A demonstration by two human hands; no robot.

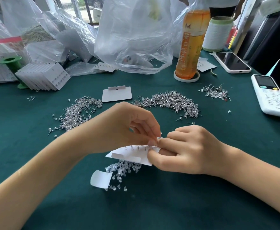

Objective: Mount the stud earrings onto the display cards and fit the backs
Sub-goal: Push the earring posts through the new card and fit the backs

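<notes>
A white display card [132,155] is held back side up over the green table, with several stud posts sticking up along its far edge. My right hand [185,150] grips the card's right end between thumb and fingers. My left hand [129,125] pinches a small clear earring back [159,137] at the rightmost post. Clear backs [124,168] lie heaped under the card. Loose stud earrings form piles at the left [79,112] and the middle right [170,102].
A blank card [117,94] lies beyond my hands, a curled paper piece [101,179] near me. Finished cards [43,77] stack at the left by a green spool [11,63]. Plastic bags [132,39], a tea bottle [190,47], a phone [232,62] and a remote [270,95] line the back and right.
</notes>
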